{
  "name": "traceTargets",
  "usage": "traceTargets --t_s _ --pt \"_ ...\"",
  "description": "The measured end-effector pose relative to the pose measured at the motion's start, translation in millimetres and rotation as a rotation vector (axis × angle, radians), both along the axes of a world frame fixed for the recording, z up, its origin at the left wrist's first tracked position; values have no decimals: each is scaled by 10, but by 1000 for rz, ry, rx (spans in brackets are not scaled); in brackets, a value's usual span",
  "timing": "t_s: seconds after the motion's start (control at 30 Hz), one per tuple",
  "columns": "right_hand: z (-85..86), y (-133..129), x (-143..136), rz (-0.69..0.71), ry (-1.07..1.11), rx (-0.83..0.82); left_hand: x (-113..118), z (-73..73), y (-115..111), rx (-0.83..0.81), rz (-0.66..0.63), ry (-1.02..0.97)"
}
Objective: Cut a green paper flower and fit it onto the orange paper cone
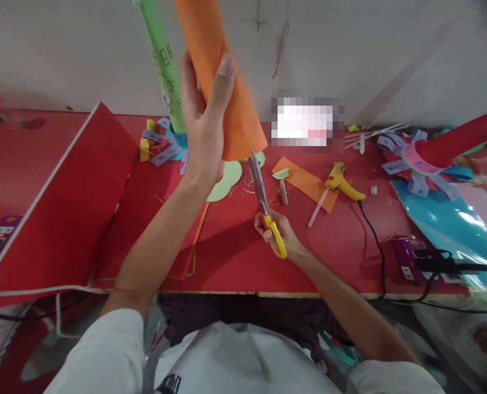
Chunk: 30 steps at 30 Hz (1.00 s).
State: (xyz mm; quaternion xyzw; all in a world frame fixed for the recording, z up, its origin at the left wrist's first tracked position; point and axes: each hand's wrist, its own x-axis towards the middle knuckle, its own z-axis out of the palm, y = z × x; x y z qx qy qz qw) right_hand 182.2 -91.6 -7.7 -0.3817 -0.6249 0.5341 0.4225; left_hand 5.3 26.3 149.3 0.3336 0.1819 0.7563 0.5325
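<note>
My left hand point(206, 109) is wrapped round a sheet of orange paper point(239, 115), rolled or curved into a long tube and raised above the table. In my right hand point(282, 230) is a pair of scissors point(264, 197) with yellow handles. The blades point up, and their tips reach the lower edge of the orange paper; whether they touch it I cannot tell. Pale green cut paper point(227, 183) lies on the table below my left hand. Behind that hand stands a green paper tube point(165, 65) with writing on it.
A yellow glue gun point(344, 181) rests over an orange strip point(305, 183), its black cord trailing to the table's front edge. Purple power sockets point(411, 260) sit at right. A red board point(63, 208) leans at left; a red tube point(465, 139) with a pink collar is at far right.
</note>
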Motion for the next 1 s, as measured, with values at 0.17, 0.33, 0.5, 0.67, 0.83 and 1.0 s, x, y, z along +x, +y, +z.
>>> traceTargets --t_s 0.17,0.33,0.5,0.67,0.83,1.0 --pt "-33 18 -4 -29 24 -29 17 -46 44 240 71 271" --pt "26 24 -1 -65 -39 -35 -2 -78 38 262 93 346" --pt "35 18 9 -65 -48 -15 9 -80 30 256 135 347" --pt "38 21 14 -88 -62 4 2 -96 55 243 132 377" --pt "62 16 13 -111 -87 13 -5 -98 68 231 116 360" --pt "-42 16 28 -146 -112 -30 -16 -81 104 280 110 353"
